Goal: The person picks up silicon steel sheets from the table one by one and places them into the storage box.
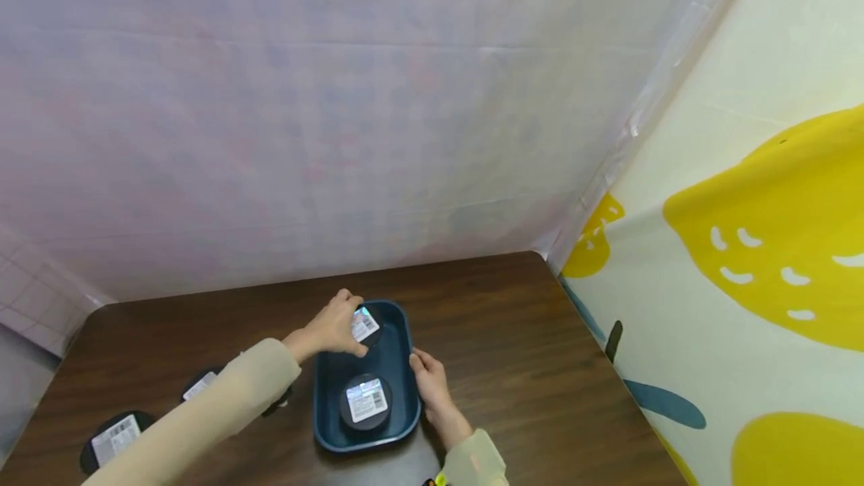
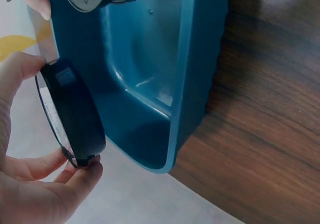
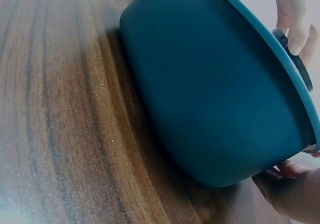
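A deep blue rectangular tray (image 1: 403, 351) stands on the wooden table. My left hand (image 1: 331, 328) grips a flat, round black container with a white label (image 2: 75, 116) by its edges, thumb on one side and fingers on the other. In the left wrist view this container is tilted, close over one end of the tray. My right hand (image 1: 433, 388) holds the tray by its right side, with the thumb up at the rim. Inside the tray, toward its near end, lies a second labelled round black container (image 1: 365, 401).
Left of the tray, more labelled round black containers lie on the table (image 1: 216, 313): one at the near left (image 1: 115, 437), another (image 1: 199, 385) partly behind my left sleeve. A dark piece (image 1: 275, 403) shows beside that sleeve. Fabric-covered walls border the table behind and at right.
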`<action>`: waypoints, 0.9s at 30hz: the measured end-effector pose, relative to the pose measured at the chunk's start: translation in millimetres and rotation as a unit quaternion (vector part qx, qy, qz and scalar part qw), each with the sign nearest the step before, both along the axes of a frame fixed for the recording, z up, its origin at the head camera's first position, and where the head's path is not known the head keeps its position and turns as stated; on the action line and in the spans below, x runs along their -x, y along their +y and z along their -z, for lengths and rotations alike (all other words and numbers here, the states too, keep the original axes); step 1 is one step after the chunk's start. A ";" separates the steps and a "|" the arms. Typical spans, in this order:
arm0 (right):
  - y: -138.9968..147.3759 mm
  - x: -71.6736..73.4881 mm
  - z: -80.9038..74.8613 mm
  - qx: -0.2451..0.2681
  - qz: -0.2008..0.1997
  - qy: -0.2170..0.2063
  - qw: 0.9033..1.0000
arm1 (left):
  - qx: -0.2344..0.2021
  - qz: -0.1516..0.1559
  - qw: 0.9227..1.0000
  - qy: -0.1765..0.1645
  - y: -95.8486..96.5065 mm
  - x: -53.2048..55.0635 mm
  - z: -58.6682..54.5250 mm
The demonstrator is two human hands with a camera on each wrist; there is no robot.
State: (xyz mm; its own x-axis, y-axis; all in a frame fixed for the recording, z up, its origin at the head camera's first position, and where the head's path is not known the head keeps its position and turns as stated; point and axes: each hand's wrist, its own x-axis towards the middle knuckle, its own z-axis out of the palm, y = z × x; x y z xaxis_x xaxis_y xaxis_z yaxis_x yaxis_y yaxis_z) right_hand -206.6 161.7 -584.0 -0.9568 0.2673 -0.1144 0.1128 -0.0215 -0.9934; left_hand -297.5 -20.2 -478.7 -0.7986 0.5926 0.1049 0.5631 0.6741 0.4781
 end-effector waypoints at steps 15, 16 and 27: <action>-7.6 -8.8 -30.2 0.018 -0.001 0.003 1.000 | 0.115 0.047 0.991 0.040 9.0 13.5 13.5; -7.0 -8.1 -28.3 0.019 -0.001 0.004 1.000 | 0.124 0.051 0.990 0.048 9.3 13.6 14.2; 1.5 3.6 4.2 0.032 0.003 0.000 0.999 | 0.169 0.077 0.981 0.049 12.0 13.3 23.7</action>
